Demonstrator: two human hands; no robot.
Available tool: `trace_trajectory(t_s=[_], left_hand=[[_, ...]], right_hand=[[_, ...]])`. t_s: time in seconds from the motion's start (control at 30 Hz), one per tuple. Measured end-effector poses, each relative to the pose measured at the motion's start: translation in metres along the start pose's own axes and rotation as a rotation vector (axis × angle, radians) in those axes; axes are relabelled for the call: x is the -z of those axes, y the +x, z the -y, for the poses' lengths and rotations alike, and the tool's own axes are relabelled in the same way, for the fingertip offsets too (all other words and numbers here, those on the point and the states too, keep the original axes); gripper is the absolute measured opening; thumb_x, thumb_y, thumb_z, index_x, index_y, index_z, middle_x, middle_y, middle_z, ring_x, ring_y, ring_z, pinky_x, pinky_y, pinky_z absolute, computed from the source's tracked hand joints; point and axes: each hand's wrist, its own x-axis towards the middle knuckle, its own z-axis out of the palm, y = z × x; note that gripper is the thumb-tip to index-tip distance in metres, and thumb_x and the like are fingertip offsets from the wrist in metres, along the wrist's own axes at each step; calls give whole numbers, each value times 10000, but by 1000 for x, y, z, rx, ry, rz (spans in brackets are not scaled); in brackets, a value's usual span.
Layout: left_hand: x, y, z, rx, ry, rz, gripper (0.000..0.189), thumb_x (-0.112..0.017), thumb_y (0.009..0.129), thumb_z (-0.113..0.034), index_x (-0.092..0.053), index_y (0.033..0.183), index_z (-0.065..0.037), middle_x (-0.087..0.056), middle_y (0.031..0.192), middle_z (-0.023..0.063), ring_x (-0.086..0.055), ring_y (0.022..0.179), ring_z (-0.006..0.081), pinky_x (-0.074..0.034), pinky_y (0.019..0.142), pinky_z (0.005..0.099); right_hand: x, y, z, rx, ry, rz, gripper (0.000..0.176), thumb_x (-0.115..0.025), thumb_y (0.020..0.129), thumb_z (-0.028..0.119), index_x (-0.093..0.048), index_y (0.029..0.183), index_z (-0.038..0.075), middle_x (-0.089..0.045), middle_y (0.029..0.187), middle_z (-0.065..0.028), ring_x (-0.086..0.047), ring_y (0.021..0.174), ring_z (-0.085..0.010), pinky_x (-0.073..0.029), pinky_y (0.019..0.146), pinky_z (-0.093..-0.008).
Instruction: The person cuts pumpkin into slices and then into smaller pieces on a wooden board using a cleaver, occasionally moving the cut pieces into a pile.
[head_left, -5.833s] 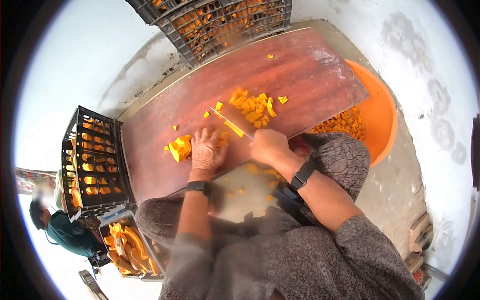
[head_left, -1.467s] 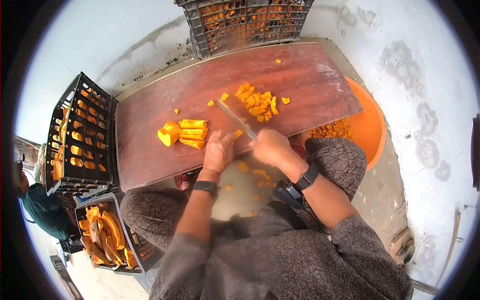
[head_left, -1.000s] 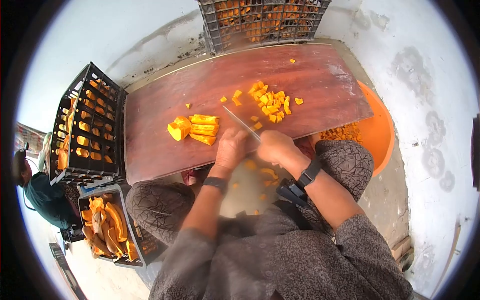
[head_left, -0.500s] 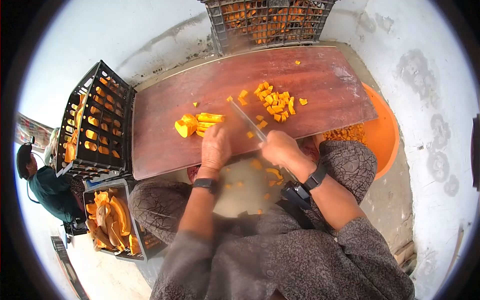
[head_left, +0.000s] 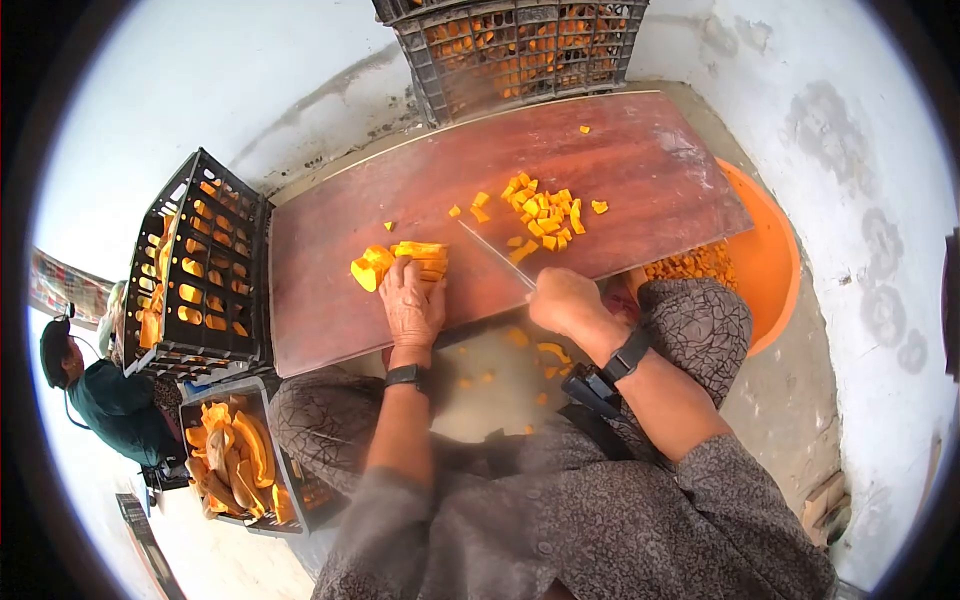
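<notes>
The left hand (head_left: 410, 305) lies on the pumpkin strips (head_left: 430, 251) on the red board (head_left: 330, 290), its fingers spread and not clenched; the right hand (head_left: 568, 302) is clenched around the handle of the knife (head_left: 495, 252), whose blade slants over the board, between the strips and the diced pumpkin (head_left: 548, 212); whether the blade touches the board cannot be told. A pumpkin chunk (head_left: 370, 269) sits just beside the strips; under the board's right end is the orange basin (head_left: 778, 268), holding more dice; a black crate (head_left: 203, 268) of pumpkin pieces stands at the left end.
</notes>
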Motion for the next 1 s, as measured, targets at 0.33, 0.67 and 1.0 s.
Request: trace_trajectory(t_s=[0.33,0.67,1.0], left_hand=[[15,-14,17,-71,65,77,435,-785,704,-125,-568,1077,-73,-553,1135,146,-516,1096,373,-400,963,487],[24,-6,11,-102,116,215,280,-754,721,-141,-701,992,-91,-601,1012,103,-546,1039,333,-403,921,480],[-25,-14,-35,-171,-70,292,383,-780,761,-238,-696,1110,-103,-628,995,154,-603,925,370,-510,846,445]], right_hand=[[3,4,4,2,21,34,322,-640,907,279,-727,985,-21,-697,1023,-246,-657,1028,-403,-510,890,-464],[3,3,1,-28,23,45,337,-644,914,309,-728,992,-8,-698,1034,-235,-657,1041,-390,-508,889,-463],[-7,9,-6,-31,-2,-6,212,-633,861,249,-730,925,73,-712,973,-159,-676,954,-356,-527,810,-454]])
